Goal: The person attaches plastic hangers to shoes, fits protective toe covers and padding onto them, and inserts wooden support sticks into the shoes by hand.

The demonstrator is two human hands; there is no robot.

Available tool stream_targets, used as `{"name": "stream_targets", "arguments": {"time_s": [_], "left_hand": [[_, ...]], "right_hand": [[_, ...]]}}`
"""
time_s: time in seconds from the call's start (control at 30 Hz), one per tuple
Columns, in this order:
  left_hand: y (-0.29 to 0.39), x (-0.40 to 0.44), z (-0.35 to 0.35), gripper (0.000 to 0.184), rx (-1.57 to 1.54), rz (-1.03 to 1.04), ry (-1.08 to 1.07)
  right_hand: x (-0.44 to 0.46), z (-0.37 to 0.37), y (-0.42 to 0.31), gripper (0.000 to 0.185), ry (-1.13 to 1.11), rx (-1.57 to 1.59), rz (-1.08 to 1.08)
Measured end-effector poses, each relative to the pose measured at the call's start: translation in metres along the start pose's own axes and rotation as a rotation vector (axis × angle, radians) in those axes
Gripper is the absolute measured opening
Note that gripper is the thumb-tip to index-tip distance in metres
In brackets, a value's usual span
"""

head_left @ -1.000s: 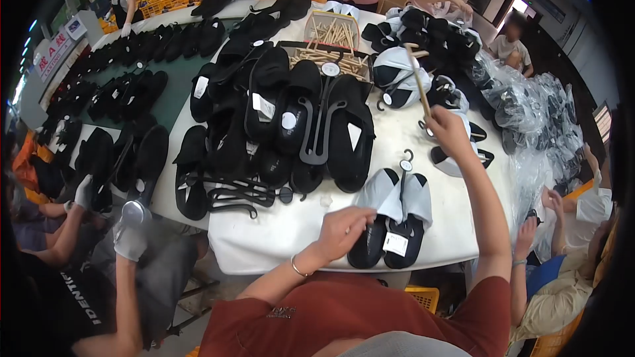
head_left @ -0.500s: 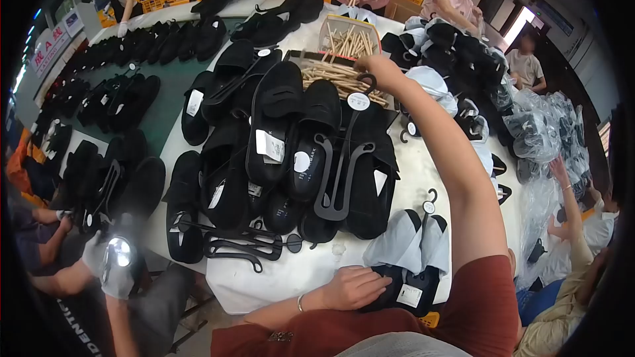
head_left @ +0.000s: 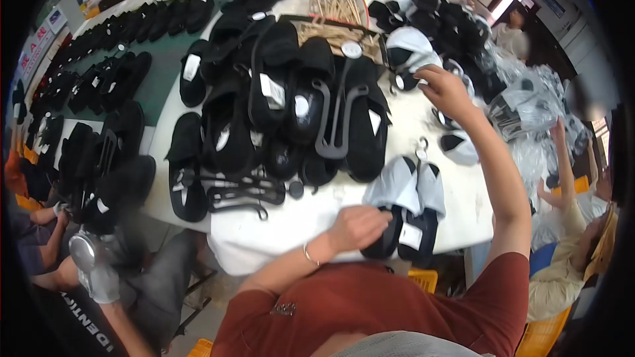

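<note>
A pair of black slippers (head_left: 411, 251) with pale paper (head_left: 391, 184) in the uppers and a white label lies at the table's near edge. My left hand (head_left: 357, 228) is at the left slipper's edge, its fingers curled against it. A hanger with a round white tag (head_left: 421, 150) shows at the toe end. Farther forward my right hand (head_left: 444, 90) is over the table, thumb and fingers apart, with nothing seen between them. Just left of it lie slippers with white paper (head_left: 407, 46).
A large pile of black slippers (head_left: 291, 106) stands on the left, with loose black hangers (head_left: 246, 193) in front. Behind it are boxes of wooden sticks (head_left: 338, 6). Plastic-wrapped slippers (head_left: 529, 102) are heaped at right. A co-worker's gloved hand (head_left: 99, 281) is at lower left.
My right hand has moved right, from the stick box to beside the paper-filled slippers. My left hand's fingers have curled at the slipper's edge. The view has tilted downward.
</note>
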State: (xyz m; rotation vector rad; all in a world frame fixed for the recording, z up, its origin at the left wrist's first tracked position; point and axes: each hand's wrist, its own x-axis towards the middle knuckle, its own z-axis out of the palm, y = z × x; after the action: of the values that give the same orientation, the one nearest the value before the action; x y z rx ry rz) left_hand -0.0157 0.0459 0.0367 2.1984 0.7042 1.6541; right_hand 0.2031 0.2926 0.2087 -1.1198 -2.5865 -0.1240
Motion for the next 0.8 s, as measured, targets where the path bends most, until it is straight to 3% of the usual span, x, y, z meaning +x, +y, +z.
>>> {"name": "stream_targets", "arguments": {"time_s": [0.07,0.13,0.27,0.33,0.47,0.6,0.7,0.8], "left_hand": [[-0.004,-0.002,0.002,0.014,0.061,0.015,0.032],[-0.002,-0.006,0.003,0.01,-0.013,-0.133,0.041],[0.037,-0.005,0.001,0.011,-0.086,-0.259,0.08],[0.056,-0.015,0.012,0.012,-0.042,-0.226,0.048],[0.082,-0.026,0.032,0.017,0.047,-0.078,-0.094],[0.099,-0.028,0.049,0.036,0.208,-0.075,-0.217],[0.099,-0.029,0.053,0.042,0.257,-0.078,-0.288],[0.091,-0.032,0.055,0.046,0.261,-0.084,-0.347]], "right_hand": [[-0.047,-0.02,-0.012,0.019,-0.037,-0.002,0.084],[-0.11,-0.043,-0.025,0.021,-0.156,-0.022,0.195],[-0.183,-0.042,-0.03,0.022,-0.24,0.085,0.323],[-0.207,-0.031,-0.037,0.024,-0.283,0.143,0.367],[-0.228,-0.001,-0.068,0.026,-0.322,0.236,0.281],[-0.242,0.02,-0.097,0.028,-0.21,0.107,0.094],[-0.25,0.024,-0.108,0.027,-0.049,0.092,0.141],[-0.262,0.022,-0.122,0.023,-0.112,0.266,0.275]]}}
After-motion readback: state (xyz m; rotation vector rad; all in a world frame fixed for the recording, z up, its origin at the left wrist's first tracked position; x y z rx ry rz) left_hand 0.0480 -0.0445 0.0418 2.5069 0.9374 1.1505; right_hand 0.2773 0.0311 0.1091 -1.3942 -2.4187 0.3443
